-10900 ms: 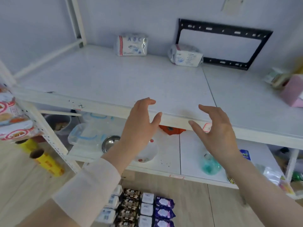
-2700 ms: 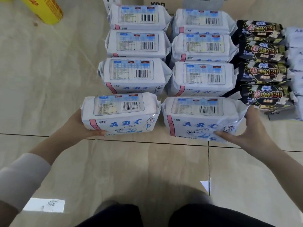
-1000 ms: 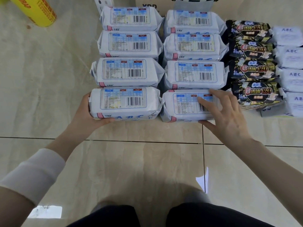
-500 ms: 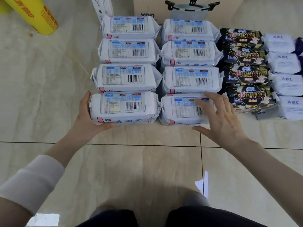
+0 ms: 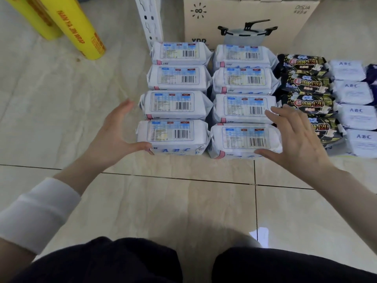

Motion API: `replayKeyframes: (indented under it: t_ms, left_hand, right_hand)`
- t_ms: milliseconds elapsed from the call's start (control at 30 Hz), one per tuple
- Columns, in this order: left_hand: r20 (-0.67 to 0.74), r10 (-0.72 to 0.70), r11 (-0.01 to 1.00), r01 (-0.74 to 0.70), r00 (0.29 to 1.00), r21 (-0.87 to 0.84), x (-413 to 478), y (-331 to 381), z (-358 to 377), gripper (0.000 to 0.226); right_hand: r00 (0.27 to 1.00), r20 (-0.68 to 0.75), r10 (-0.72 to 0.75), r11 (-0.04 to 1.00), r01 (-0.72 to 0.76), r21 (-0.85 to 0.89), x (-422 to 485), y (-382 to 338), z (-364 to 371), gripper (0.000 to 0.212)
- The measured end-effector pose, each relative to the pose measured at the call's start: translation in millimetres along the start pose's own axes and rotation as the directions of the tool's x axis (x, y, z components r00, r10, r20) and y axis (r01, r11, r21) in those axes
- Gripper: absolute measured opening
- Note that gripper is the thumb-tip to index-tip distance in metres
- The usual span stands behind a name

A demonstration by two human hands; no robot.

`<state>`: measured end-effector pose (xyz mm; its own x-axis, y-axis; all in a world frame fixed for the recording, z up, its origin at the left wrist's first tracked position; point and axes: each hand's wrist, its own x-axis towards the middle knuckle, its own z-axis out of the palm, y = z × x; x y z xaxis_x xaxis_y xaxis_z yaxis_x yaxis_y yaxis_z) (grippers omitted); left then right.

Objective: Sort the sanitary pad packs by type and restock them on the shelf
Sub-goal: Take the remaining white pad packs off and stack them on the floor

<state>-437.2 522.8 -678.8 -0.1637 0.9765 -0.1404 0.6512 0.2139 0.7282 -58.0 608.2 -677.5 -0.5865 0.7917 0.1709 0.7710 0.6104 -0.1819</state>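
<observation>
Two columns of white ABC sanitary pad packs lie on the tiled floor, barcodes up. My left hand (image 5: 114,135) is open beside the left end of the near-left pack (image 5: 173,135); only its thumb touches the pack's front corner. My right hand (image 5: 299,139) hovers with spread fingers over the right end of the near-right pack (image 5: 242,139), thumb at the front edge. To the right sits a column of black "420" packs (image 5: 306,82), then small white ABC packs (image 5: 355,115).
Two yellow wrap rolls (image 5: 81,31) lie at the back left. A white perforated shelf post (image 5: 151,21) and a cardboard box (image 5: 244,19) with a pot picture stand behind the packs. My knees in dark trousers (image 5: 142,262) fill the bottom edge.
The two front packs were set back on the floor. My left hand has since loosened from the near-left pack and opened; my right hand slid to the right end of the near-right pack.
</observation>
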Motion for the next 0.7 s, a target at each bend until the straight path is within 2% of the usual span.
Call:
replayKeyframes:
  t_ms: [200, 367, 467, 600, 700]
  left_hand:
    - [0.094, 0.030, 0.999, -0.033, 0.995, 0.033, -5.4, 8.6, -5.9, 0.108]
    - [0.187, -0.037, 0.992, 0.013, 0.982, 0.125, -2.2, -15.8, 6.0, 0.115]
    - [0.196, -0.088, 0.992, 0.068, 0.977, 0.103, 0.8, -27.6, 12.4, 0.123]
    - [0.176, 0.031, 0.999, -0.028, 0.984, -0.023, 6.1, -17.2, 20.8, 0.105]
    - [0.160, 0.027, 0.999, -0.020, 0.987, -0.044, 9.2, -22.9, 27.4, 0.104]
  right_hand:
    - [1.000, 0.010, -0.004, 0.999, 0.004, 0.054, -3.4, 9.3, 3.9, 0.094]
    - [0.982, 0.103, 0.156, 0.985, -0.163, 0.063, -13.2, 24.2, 21.7, 0.104]
    - [0.974, 0.167, 0.152, 0.987, -0.158, 0.027, -13.5, 30.7, 27.6, 0.108]
    - [0.975, 0.190, 0.112, 0.994, -0.106, -0.039, -9.1, 35.9, 34.5, 0.112]
    - [0.975, 0.176, 0.133, 0.991, -0.127, -0.048, -5.3, 38.5, 39.0, 0.112]
